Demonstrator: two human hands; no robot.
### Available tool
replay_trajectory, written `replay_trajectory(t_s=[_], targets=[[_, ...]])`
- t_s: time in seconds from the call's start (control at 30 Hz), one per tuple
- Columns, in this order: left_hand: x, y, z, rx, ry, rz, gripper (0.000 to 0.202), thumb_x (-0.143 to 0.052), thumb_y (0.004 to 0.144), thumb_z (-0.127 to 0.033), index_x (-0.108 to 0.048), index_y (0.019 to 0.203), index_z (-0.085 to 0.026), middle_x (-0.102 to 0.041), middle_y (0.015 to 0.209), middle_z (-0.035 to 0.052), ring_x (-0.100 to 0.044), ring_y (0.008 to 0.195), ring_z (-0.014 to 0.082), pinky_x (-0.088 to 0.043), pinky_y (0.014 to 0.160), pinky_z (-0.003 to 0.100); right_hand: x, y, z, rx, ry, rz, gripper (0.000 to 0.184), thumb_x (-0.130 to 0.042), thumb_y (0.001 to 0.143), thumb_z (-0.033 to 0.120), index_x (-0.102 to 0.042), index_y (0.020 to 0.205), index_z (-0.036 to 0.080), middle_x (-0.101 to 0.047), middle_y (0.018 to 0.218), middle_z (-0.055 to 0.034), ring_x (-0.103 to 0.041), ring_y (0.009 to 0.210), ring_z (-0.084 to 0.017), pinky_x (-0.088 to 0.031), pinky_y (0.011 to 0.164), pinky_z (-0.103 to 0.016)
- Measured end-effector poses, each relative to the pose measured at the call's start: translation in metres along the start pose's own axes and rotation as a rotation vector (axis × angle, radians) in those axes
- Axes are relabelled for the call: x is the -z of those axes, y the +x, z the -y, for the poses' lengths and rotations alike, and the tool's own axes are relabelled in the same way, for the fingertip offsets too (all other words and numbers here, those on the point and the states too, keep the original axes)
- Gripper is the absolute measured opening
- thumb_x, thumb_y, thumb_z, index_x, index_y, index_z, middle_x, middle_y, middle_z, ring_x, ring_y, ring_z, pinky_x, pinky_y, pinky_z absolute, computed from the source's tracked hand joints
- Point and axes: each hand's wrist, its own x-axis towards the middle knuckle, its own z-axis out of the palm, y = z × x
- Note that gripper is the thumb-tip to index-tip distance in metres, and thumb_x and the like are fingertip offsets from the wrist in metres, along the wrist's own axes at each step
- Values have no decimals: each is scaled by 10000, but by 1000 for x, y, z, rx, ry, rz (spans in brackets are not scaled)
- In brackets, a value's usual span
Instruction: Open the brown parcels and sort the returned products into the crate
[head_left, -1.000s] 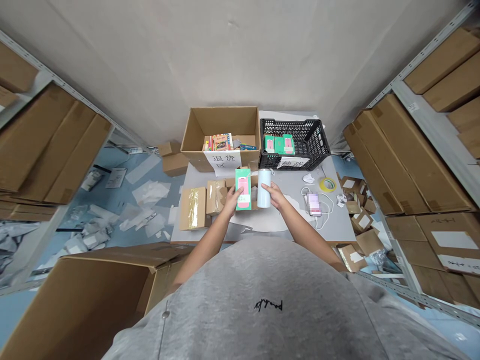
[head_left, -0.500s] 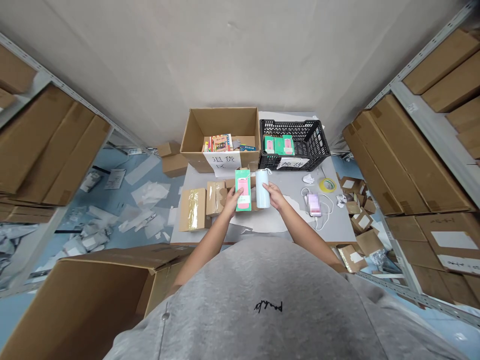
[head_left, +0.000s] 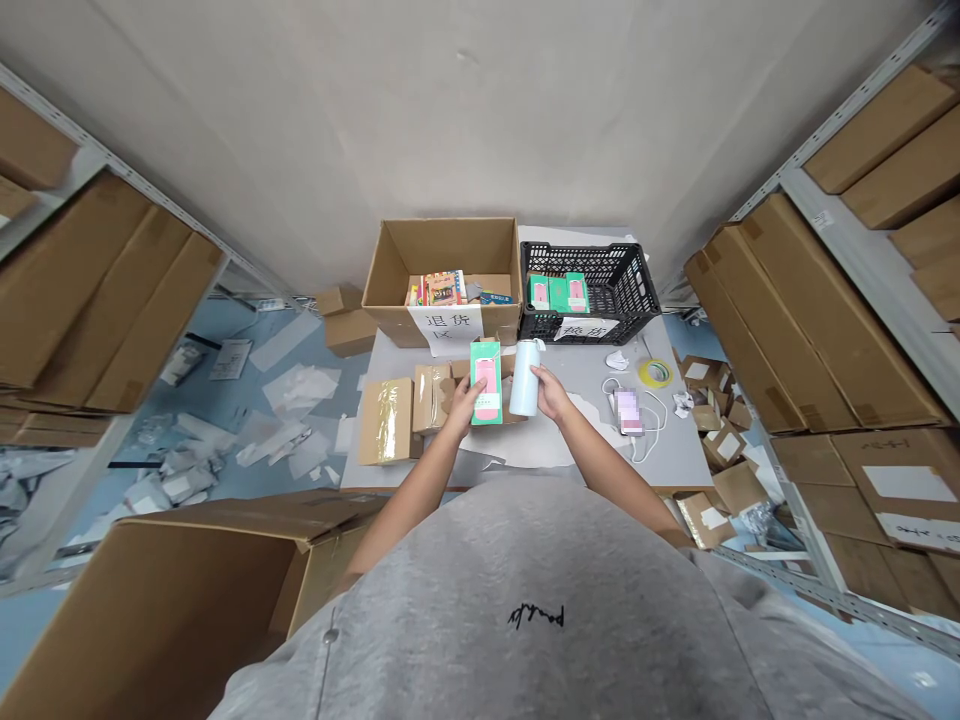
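Observation:
My left hand point(head_left: 463, 402) is closed around a green box with a pink picture point(head_left: 486, 380), held upright above the table point(head_left: 570, 440). My right hand point(head_left: 550, 393) grips a pale blue bottle point(head_left: 524, 377), tilted slightly to the right, right beside the green box. Both are held over small brown parcels point(head_left: 431, 396) that lie on the table.
An open cardboard box point(head_left: 442, 275) with colourful items and a black crate point(head_left: 589, 290) holding green boxes stand at the table's far edge. A phone with cable point(head_left: 628, 410) and a tape roll point(head_left: 655, 371) lie to the right. Shelves of cartons flank both sides; a big open carton point(head_left: 172, 600) sits lower left.
The bottle in my right hand has tilted a little to the right and shifted slightly toward the green box. The left hand has barely moved.

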Motion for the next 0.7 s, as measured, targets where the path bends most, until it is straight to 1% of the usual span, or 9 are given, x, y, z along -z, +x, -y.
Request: replay_trajectory(t_s=[0.13, 0.23, 0.33, 0.43, 0.53, 0.6, 0.7], targets=[[-1, -2, -2, -2, 6, -12, 729, -878, 716, -608, -688, 1296, -210, -780, 1188, 121, -749, 1063, 309, -602, 894, 412, -2, 2, 0, 52, -22, -55, 521, -921, 655, 502, -615, 995, 251, -795, 888, -30, -772, 999, -299, -643, 873, -410], [-1, -3, -2, -4, 4, 1, 759, -877, 711, -621, -680, 1316, -207, -775, 1207, 114, -750, 1060, 303, -598, 884, 398, -3, 1, 0, 9, 3, -34, 525, -919, 679, 517, -612, 1011, 249, -798, 877, -43, -784, 962, -307, -654, 833, -423], [1, -2, 0, -8, -1, 20, 789, -876, 713, -622, -662, 1348, -205, -758, 1265, 118, -746, 1070, 305, -595, 874, 391, -5, -2, 1, -27, 27, -17, 544, -905, 706, 542, -591, 1046, 255, -805, 902, -60, -791, 940, -319, -661, 800, -448], [3, -1, 2, -10, -7, 45, 799, -876, 726, -600, -641, 1382, -207, -735, 1326, 127, -734, 1112, 312, -590, 912, 403, -6, -3, 6, 16, 21, -23, 579, -899, 709, 562, -569, 1076, 259, -805, 944, -71, -788, 968, -334, -661, 819, -475], [6, -2, 3, -28, 3, 96, 819, -874, 744, -563, -607, 1440, -225, -689, 1415, 123, -703, 1202, 321, -572, 992, 427, -10, 3, 25, 149, -1, -45, 626, -878, 714, 596, -552, 1139, 271, -796, 1016, -67, -772, 1035, -340, -654, 859, -502], [7, -4, 5, -44, 29, 131, 837, -875, 752, -534, -582, 1478, -240, -656, 1466, 118, -670, 1268, 331, -554, 1043, 449, -17, 13, 47, 273, -10, -48, 642, -843, 747, 620, -545, 1213, 294, -781, 1074, -49, -758, 1083, -325, -646, 897, -498], [5, -8, 7, -62, 74, 175, 844, -878, 757, -498, -570, 1502, -249, -615, 1520, 115, -611, 1353, 348, -527, 1100, 473, -36, 35, 85, 429, -34, -7, 647, -799, 794, 643, -542, 1293, 322, -753, 1147, -42, -740, 1128, -290, -630, 947, -458]])
